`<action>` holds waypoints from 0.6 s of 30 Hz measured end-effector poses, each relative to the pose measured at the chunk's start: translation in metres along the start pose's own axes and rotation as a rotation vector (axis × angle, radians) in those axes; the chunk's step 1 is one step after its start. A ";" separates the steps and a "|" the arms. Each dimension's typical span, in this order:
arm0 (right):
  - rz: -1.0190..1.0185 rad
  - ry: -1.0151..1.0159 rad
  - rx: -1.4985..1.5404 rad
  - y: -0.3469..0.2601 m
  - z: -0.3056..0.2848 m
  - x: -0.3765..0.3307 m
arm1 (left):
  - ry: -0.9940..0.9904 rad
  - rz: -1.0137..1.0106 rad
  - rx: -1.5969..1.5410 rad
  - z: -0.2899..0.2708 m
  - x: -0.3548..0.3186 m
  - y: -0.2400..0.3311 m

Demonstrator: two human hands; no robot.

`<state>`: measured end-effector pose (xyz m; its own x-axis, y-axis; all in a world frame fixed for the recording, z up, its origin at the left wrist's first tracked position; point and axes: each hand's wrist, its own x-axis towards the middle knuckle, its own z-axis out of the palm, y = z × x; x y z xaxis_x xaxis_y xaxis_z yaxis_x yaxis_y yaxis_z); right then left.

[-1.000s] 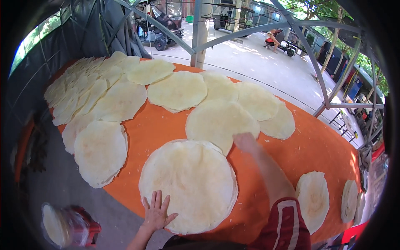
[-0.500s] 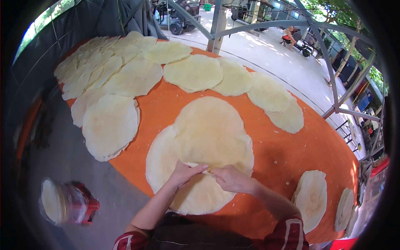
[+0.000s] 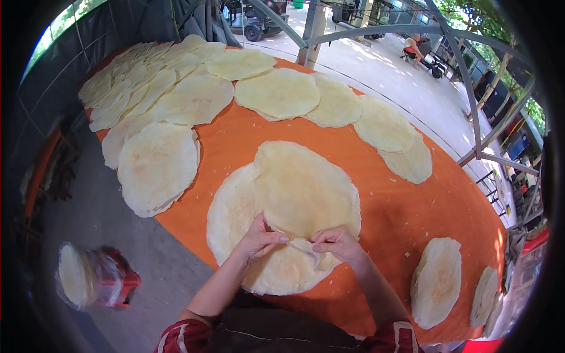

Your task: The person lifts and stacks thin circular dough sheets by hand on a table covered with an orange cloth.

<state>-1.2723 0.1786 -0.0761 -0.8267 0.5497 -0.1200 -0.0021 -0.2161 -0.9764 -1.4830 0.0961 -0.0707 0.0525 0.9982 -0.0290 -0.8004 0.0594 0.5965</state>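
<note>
Thin, round, pale flatbreads lie in front of me. The upper flatbread [image 3: 309, 185] overlaps a lower flatbread [image 3: 229, 203] that shows at its left and near sides. My left hand [image 3: 259, 238] pinches the near edge of the upper flatbread between thumb and fingers. A short way to the right, my right hand [image 3: 338, 242] pinches the same edge, thumb on top. Between the hands, the edge is creased and a small flap hangs toward me. Both forearms reach over the lower flatbread's near part.
The orange table [image 3: 388, 217] carries overlapping flatbreads [image 3: 147, 82] at far left, a flatbread pile [image 3: 159, 167] at left and another pile [image 3: 436, 282] at right. A plastic-wrapped flatbread stack [image 3: 82, 276] is beside a red object at lower left. Beyond the metal frame [image 3: 376, 34], a person [image 3: 413, 48] sits.
My hands, close together before, have moved apart, the right one shifting to the right. The upper flatbread's edge has shifted right, and a creased flap now shows between them. The view has tilted slightly.
</note>
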 end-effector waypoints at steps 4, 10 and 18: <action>0.000 0.150 0.007 0.004 0.019 0.004 | -0.034 0.045 -0.016 0.007 0.003 0.000; -0.358 0.653 -1.448 -0.061 -0.051 0.038 | 0.436 -0.098 0.461 -0.024 -0.024 -0.003; -0.912 1.018 -1.732 -0.307 -0.111 0.030 | 0.663 -0.195 0.527 -0.070 -0.077 0.019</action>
<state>-1.2338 0.3515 0.2002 -0.4014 0.2923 0.8680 0.7289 0.6758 0.1095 -1.5437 0.0212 -0.1134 -0.3304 0.7789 -0.5331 -0.4235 0.3824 0.8212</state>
